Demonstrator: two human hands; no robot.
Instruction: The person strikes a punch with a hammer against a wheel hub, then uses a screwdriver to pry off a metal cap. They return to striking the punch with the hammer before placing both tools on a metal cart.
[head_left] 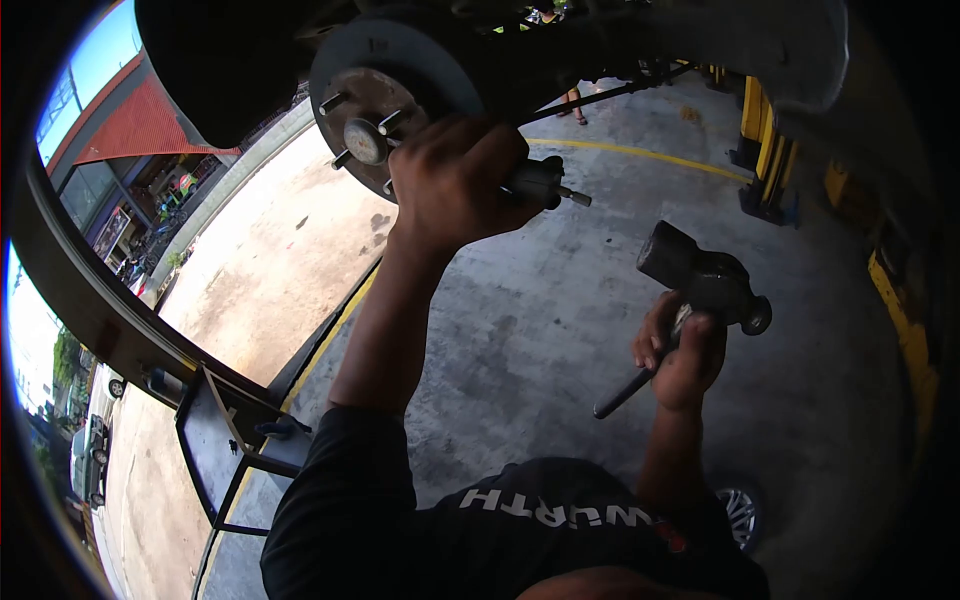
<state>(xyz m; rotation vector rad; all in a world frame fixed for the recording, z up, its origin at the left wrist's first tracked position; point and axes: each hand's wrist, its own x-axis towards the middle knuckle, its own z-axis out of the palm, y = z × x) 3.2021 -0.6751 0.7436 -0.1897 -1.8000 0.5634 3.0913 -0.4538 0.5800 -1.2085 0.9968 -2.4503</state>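
Note:
My left hand (455,180) is closed, raised in front of a brake disc (390,75). Out of its thumb side sticks a dark cylindrical part (535,182) with a thin metal tip; the rest of it is hidden by the fingers. Around the rusty hub (365,140) stand several wheel studs, close to the knuckles. My right hand (685,350), lower and to the right, grips a ball-peen hammer (705,275) just below its head. The hammer's flat face points up and left, and its handle slants down left. Hammer and disc are apart.
Dark vehicle underbody and a rod (610,92) hang overhead. Yellow lift posts (765,150) stand at the right. Near my right elbow lies a wheel (738,515). A dark metal frame (215,440) is at lower left. Another person's legs (573,105) show at the back.

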